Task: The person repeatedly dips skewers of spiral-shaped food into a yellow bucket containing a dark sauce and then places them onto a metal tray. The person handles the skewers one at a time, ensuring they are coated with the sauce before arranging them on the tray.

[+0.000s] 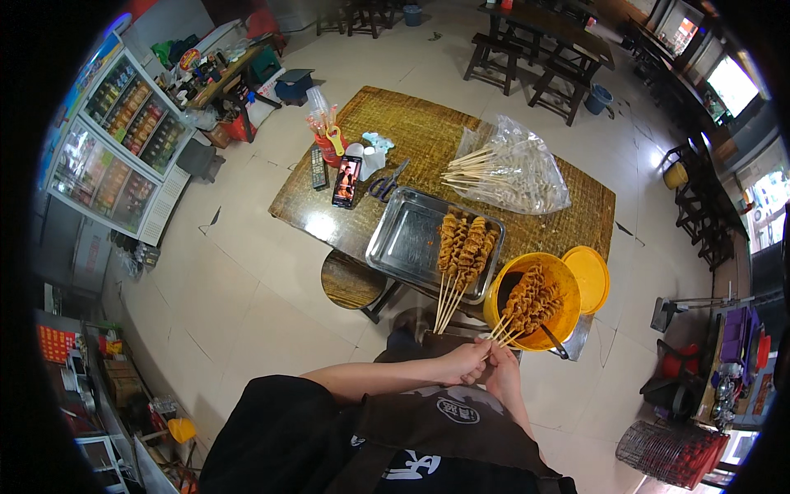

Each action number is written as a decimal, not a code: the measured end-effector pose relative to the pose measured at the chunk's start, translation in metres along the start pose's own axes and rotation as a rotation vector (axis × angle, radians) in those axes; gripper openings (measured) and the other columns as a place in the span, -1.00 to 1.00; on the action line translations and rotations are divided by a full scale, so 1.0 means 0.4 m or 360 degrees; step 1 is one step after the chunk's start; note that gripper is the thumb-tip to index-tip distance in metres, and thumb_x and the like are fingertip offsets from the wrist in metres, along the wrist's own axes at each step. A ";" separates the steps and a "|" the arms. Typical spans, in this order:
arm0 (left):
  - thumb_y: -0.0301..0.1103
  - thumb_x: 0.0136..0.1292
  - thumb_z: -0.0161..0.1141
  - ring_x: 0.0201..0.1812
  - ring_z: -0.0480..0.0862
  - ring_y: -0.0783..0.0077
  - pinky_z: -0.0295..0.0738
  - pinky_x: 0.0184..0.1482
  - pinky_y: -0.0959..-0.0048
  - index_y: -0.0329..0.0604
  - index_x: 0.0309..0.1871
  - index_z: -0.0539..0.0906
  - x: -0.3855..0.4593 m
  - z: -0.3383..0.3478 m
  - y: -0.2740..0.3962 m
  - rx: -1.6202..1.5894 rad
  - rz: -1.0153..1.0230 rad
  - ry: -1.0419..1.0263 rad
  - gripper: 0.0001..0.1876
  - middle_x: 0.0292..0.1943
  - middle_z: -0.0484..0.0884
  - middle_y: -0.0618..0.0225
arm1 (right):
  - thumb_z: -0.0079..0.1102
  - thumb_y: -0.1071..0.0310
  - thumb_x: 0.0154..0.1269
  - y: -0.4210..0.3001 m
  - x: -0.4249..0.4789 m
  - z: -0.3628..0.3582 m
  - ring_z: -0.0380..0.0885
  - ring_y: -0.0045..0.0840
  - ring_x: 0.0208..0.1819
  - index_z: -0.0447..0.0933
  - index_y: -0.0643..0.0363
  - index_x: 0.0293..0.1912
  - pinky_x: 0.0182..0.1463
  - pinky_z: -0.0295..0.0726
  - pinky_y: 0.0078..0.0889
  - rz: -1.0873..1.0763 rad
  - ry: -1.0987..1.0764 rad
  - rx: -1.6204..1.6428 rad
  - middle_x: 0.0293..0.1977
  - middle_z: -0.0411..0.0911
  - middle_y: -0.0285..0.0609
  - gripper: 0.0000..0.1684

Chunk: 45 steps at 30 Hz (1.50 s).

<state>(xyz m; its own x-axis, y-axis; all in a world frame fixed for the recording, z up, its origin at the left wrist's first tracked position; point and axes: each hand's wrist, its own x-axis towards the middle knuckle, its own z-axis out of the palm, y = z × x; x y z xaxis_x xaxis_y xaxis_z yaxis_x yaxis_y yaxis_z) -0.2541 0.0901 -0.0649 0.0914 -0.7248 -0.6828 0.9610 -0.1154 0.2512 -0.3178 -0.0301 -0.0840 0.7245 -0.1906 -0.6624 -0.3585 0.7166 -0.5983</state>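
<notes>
My left hand (467, 363) and my right hand (503, 365) meet at the lower ends of several wooden skewers threaded with sauced, ruffled food (532, 296). The food end lies over the yellow bucket (573, 272), which has dark sauce inside and a black-handled utensil (553, 341) leaning on its rim. Left of the bucket, a steel tray (395, 231) holds similar loaded skewers (467, 247), their bare sticks sticking out over the near edge. Behind the tray lies a clear plastic bag (534, 179) with skewers, some poking out at its left.
On the wooden table (407, 117) are scissors (389, 182), a phone (347, 181), a remote control (318, 167) and a red container of sticks (330, 148). A yellow lid (586, 279) sits right of the bucket. A round stool (352, 281) stands at the near edge.
</notes>
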 end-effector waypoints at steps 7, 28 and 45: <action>0.11 0.50 -0.23 -0.69 0.01 0.72 -0.11 -0.64 0.63 0.14 -0.30 0.35 0.001 -0.006 -0.007 -0.0016 0.0021 -0.0004 -0.65 -0.63 0.09 0.68 | 0.04 0.34 0.44 0.005 -0.003 0.001 0.34 -0.77 -0.39 0.56 0.27 -0.09 -0.21 0.42 -0.67 0.0010 0.0008 0.0023 -0.16 0.65 -0.19 -0.78; 0.06 0.53 -0.26 -0.69 0.06 0.75 -0.10 -0.66 0.66 0.10 -0.28 0.31 -0.022 0.000 0.021 0.0118 0.0012 0.0000 -0.67 -0.62 0.14 0.64 | 0.04 0.34 0.43 -0.020 -0.026 0.011 0.50 -0.64 -0.13 0.57 0.27 -0.09 0.00 0.39 -0.55 -0.0005 -0.0047 -0.0086 -0.13 0.64 -0.19 -0.78; 0.02 0.53 -0.28 -0.69 0.08 0.71 -0.08 -0.68 0.61 -0.03 -0.18 0.43 -0.039 -0.039 0.042 0.0384 0.0125 -0.0134 -0.63 -0.63 0.16 0.64 | 0.05 0.41 0.42 -0.019 -0.028 0.054 0.20 -0.80 -0.47 0.55 0.33 -0.15 -0.32 0.25 -0.74 0.0007 0.0124 -0.0092 -0.37 0.54 -0.35 -0.82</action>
<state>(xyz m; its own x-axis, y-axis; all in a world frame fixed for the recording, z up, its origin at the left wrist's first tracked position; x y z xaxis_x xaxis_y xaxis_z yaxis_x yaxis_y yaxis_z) -0.2353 0.1102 -0.0607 0.1315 -0.7909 -0.5977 0.8609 -0.2078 0.4644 -0.3105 -0.0188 -0.0623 0.6757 -0.2405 -0.6968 -0.3966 0.6782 -0.6187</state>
